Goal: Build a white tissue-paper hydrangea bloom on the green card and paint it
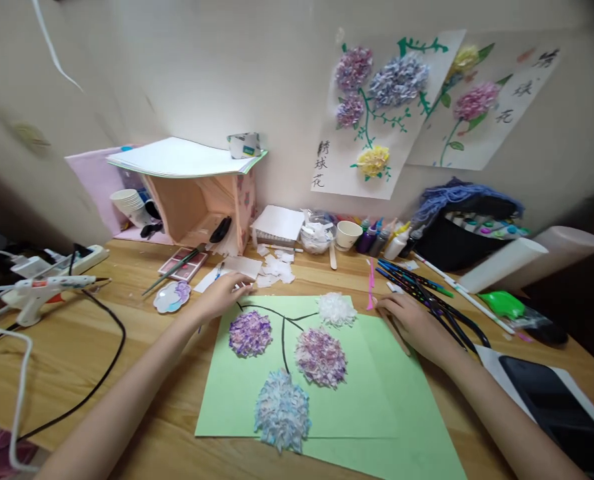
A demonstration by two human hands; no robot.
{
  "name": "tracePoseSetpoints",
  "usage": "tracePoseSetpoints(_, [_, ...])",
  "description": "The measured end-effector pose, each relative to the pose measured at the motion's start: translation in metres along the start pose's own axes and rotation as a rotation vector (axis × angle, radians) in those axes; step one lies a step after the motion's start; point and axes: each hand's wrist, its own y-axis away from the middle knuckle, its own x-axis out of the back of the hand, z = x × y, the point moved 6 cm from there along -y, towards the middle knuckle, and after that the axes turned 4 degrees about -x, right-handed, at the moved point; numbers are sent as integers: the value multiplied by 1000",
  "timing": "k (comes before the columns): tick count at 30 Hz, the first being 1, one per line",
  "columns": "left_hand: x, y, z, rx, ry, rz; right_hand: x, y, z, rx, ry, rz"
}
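Observation:
Green paper [247,400] lies on the wooden table, two sheets overlapping. On it are a purple paper flower [251,333], a pink-purple one [321,357], a white one [337,309] and a light blue one [282,410] that overhangs the upper sheet's lower edge. Black stem lines [283,340] run between them. My left hand [227,293] rests at the paper's top left corner, fingers apart, holding nothing. My right hand [411,323] lies at the upper right edge beside a thin wooden stick [397,335], fingers spread; whether it touches the stick is unclear.
At the left are a glue gun [41,293], its cables and a palette [171,296]. Torn paper scraps [275,270], a cup [349,235] and paint bottles [397,244] stand behind. Scissors [447,310], pens and a phone [551,400] lie right. Flower pictures [377,133] hang on the wall.

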Motion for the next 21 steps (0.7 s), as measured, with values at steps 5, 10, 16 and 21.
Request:
tracePoseSetpoints(5, [52, 57, -33, 269, -216, 442, 9, -17, -30, 105, 31, 59])
tracePoseSetpoints(10, [84, 120, -84, 508, -278, 756, 14, -52, -94, 321, -14, 72])
tracePoseSetpoints(16, [66, 129, -110, 413, -284, 488, 6, -99, -181, 584, -74, 36])
tracePoseSetpoints(21, [50, 124, -109, 361, -239, 413, -19, -131, -245, 715, -87, -55])
